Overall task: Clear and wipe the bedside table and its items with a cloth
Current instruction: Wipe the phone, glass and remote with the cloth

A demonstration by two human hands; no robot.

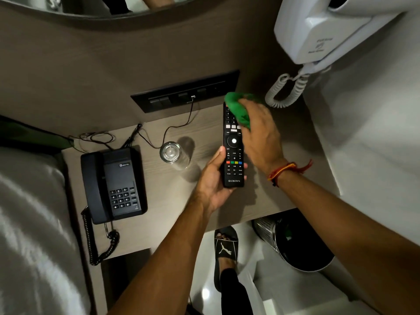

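Observation:
My left hand (213,178) grips the lower end of a black TV remote (233,153), buttons facing up, above the wooden bedside table (172,196). My right hand (259,133) holds a bunched green cloth (238,108) pressed against the upper end of the remote, covering its top buttons. A black desk telephone (113,183) with a coiled cord sits on the left part of the table. A clear drinking glass (173,154) stands upright between the telephone and the remote.
Thin black cables (159,137) run from a dark switch panel (186,92) across the table's back. A white wall-mounted hair dryer (327,28) with a coiled cord hangs upper right. White bedding (29,212) lies left; a metal bin (295,242) stands under the table's front right, beside my sandalled foot (226,248).

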